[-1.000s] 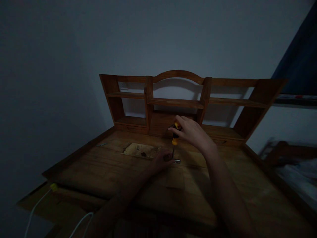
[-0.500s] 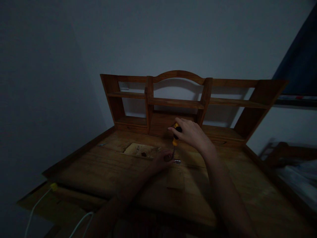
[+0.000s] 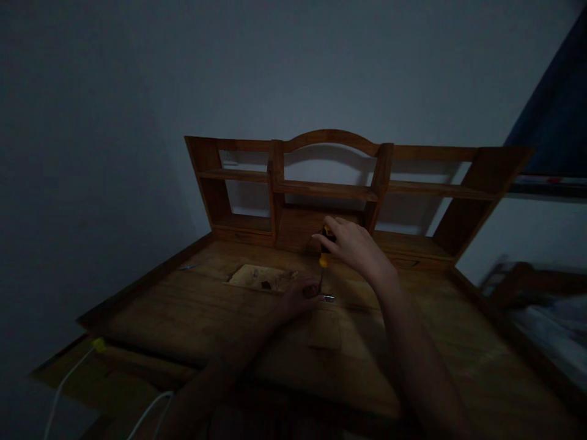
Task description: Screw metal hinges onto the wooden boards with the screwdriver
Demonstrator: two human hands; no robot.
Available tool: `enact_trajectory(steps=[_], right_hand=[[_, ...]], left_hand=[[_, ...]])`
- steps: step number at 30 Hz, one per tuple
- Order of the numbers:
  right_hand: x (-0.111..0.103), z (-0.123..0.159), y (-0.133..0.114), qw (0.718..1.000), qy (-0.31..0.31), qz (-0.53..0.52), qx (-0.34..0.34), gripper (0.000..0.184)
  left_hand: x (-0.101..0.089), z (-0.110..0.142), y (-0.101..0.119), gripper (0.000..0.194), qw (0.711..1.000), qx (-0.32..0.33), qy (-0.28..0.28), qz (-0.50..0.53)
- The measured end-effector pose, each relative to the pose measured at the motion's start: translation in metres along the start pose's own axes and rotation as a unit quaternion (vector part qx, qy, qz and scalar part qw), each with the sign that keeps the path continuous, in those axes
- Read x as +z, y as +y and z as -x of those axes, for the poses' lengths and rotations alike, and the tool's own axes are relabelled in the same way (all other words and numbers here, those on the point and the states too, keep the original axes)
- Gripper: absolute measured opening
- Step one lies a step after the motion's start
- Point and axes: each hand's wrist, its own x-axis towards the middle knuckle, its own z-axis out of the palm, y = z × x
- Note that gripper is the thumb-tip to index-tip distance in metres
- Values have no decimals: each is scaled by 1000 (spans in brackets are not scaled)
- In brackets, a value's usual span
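My right hand (image 3: pixel 353 245) is wrapped round the yellow-and-black handle of a screwdriver (image 3: pixel 323 261). The screwdriver stands nearly upright, its thin shaft pointing down at the wooden desktop (image 3: pixel 192 318). At the shaft's lower end the fingers of my left hand (image 3: pixel 302 296) are curled together, low on the wood. A small shiny metal piece (image 3: pixel 328 298) sticks out to the right from the left fingertips, which seem to pinch its near end. The screwdriver's tip is hidden by those fingers, and the dim light blurs the detail.
A wooden shelf unit (image 3: pixel 326 190) stands along the back of the desk. A rough pale patch (image 3: pixel 257 277) marks the desktop left of my hands. Farther left lies a thin metal object (image 3: pixel 188 267). A white cable (image 3: pixel 64 385) with a yellow end (image 3: pixel 98 345) hangs at the front left.
The screwdriver handle has turned slightly in my right hand, showing less of its black part. Both hands stay in almost the same place.
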Motion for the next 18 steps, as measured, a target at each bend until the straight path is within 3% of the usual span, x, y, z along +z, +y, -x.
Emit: enact_trajectory(steps=[4, 8, 18], right_hand=[[0, 1, 2, 1000, -19, -22, -4, 27], [-2, 2, 4, 997, -34, -61, -33, 44], [4, -3, 5, 999, 3, -37, -15, 33]], left_hand=[[0, 1, -4, 25, 1000, -7, 1, -18], [-1, 2, -4, 26, 1000, -9, -5, -22], [3, 3, -12, 31, 999, 15, 11, -28]])
